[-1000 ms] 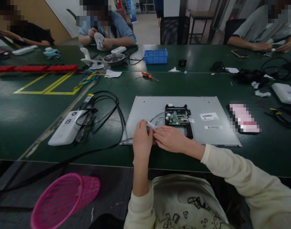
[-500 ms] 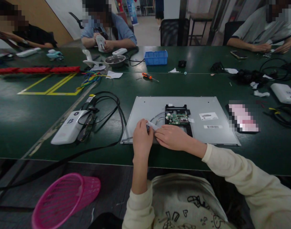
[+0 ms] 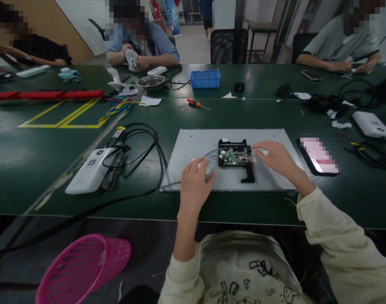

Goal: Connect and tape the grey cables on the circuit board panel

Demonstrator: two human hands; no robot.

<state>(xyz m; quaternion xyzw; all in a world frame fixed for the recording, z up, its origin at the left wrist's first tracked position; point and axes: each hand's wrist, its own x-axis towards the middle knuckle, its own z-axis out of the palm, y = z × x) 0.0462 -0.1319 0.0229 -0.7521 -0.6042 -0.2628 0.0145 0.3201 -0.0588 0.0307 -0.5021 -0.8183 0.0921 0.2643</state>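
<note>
A grey metal panel [image 3: 271,179] lies flat on the green table. On its middle sits a black plastic bracket [image 3: 248,174] with a green circuit board [image 3: 232,158], and grey cables [image 3: 212,152] run from the board towards the left. My left hand [image 3: 194,185] is over the panel's left part, beside the cables, fingers bent and thumb apart. Something whitish shows under it, partly hidden. To the right of the bracket, my right hand [image 3: 279,158] has finger and thumb around a small white scrap [image 3: 263,152]. A pale tab [image 3: 252,159] is at the bracket's right edge.
Right of the panel lies a phone [image 3: 319,156]. A white power bank [image 3: 90,171] with black cables is on the left. Further back are an orange screwdriver [image 3: 194,102], a blue basket [image 3: 204,79] and a metal bowl [image 3: 151,82]. A pink basket [image 3: 106,257] stands below the table edge.
My hands have come apart from the white strip they both held. My right hand has moved right, past the bracket. My left hand has stayed near the cables, its thumb now spread.
</note>
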